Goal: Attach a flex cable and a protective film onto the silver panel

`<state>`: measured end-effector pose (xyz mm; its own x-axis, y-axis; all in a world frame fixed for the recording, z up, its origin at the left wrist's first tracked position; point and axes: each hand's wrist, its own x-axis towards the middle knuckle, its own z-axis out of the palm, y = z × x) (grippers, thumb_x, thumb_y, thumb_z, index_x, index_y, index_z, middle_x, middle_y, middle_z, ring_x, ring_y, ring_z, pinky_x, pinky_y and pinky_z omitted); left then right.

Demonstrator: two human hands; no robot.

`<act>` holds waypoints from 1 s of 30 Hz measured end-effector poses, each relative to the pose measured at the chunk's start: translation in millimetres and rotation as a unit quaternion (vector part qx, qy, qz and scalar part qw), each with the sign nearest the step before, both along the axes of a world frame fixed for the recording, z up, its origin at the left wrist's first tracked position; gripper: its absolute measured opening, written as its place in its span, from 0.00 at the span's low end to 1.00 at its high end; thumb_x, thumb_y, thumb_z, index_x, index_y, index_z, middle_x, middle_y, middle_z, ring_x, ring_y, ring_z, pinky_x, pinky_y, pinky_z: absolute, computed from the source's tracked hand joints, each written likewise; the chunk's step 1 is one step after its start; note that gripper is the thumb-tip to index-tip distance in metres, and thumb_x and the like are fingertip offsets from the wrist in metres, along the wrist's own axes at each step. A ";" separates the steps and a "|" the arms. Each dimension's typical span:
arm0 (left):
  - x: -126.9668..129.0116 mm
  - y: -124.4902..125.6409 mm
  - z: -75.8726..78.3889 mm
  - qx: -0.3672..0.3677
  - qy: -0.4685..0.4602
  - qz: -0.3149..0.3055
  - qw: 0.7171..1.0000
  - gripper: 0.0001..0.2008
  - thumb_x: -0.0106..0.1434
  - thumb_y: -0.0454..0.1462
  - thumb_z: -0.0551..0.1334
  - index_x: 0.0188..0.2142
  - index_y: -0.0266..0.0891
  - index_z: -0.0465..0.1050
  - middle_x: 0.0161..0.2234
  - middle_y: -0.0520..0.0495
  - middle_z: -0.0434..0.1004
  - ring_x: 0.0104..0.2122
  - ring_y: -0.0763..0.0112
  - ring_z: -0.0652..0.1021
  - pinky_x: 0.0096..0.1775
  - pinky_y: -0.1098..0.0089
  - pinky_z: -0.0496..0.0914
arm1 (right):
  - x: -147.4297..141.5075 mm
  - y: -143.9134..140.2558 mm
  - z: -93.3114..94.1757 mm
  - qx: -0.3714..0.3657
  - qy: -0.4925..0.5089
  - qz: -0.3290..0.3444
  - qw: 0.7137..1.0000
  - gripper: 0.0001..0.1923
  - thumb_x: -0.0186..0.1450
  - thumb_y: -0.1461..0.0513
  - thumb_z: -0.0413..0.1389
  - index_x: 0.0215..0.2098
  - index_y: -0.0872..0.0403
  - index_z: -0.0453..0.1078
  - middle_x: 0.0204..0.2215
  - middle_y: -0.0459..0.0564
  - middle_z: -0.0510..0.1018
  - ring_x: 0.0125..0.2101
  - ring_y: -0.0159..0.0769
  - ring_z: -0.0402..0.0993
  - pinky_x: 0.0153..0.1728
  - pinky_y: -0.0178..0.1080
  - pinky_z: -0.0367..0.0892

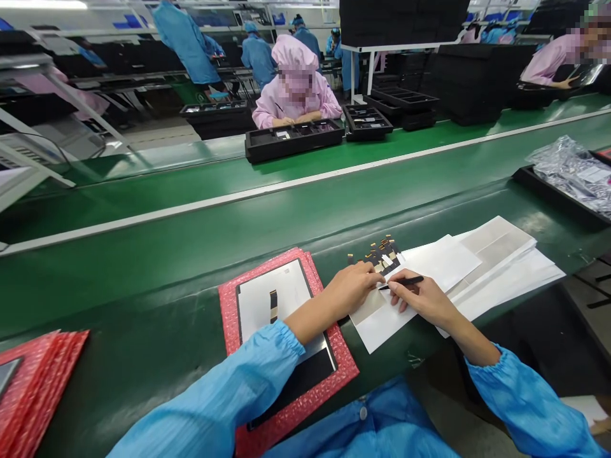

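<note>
From my head camera: my left hand [354, 287] rests curled, fingertips pinching at the small black-and-gold flex strips [382, 256] stuck in a row on the white backing sheet [442, 262] near the front edge of the green worktop [157, 305]. My right hand [422, 298] is closed around thin black tweezers [405, 280], tips pointing at those strips. I judge I'm lifting one strip off its sheet. Next calls for a gentle peel, then carrying it to the flat panel in the red bubble-wrap pouch [286, 337] at my left forearm.
</note>
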<state>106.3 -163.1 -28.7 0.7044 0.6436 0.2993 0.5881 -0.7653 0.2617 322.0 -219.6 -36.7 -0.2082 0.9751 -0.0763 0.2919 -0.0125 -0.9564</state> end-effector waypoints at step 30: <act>-12.8 4.0 5.0 -0.034 0.092 -0.083 0.992 0.28 0.61 0.27 0.55 0.55 0.57 0.71 0.52 0.51 0.73 0.47 0.64 0.74 0.49 0.61 0.70 | 10.2 -31.0 30.7 0.174 -0.165 0.110 0.964 0.04 0.66 0.57 0.59 0.35 0.47 0.76 0.28 0.44 0.80 0.25 0.36 0.76 0.29 0.37 0.67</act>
